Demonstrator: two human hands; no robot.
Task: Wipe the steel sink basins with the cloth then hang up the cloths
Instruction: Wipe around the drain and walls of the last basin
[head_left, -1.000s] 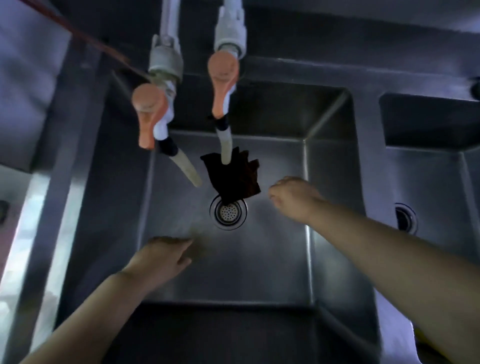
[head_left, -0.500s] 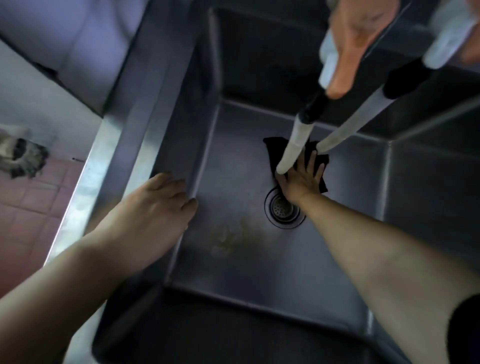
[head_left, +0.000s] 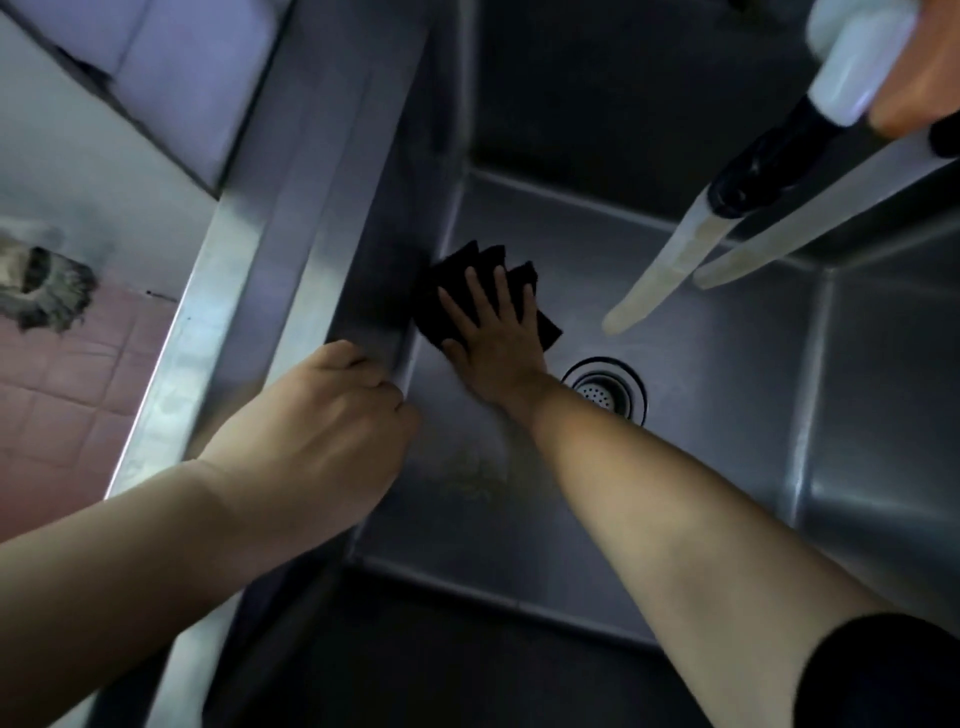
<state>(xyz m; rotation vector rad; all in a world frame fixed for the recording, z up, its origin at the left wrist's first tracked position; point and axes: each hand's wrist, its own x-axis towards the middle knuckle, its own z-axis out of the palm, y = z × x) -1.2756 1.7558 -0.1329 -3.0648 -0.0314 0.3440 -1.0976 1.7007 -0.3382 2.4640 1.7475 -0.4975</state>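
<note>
A dark cloth (head_left: 451, 275) lies on the floor of the steel sink basin (head_left: 701, 415), pushed against the left wall. My right hand (head_left: 493, 332) presses flat on the cloth with its fingers spread. My left hand (head_left: 322, 431) rests on the basin's left rim, with its fingers bent over the inner edge. A brownish stain (head_left: 472, 475) marks the basin floor between my two arms. The round drain (head_left: 608, 389) sits just right of my right wrist.
Two pale tap spouts (head_left: 670, 265) with orange handles (head_left: 924, 88) hang over the basin at the upper right. The steel rim (head_left: 249, 249) runs along the left. Beyond it are a pink tiled floor (head_left: 57, 395) and a grey mop head (head_left: 44, 291).
My right hand has slid the cloth from above the drain leftwards to the basin's left wall. My left hand has settled onto the left rim.
</note>
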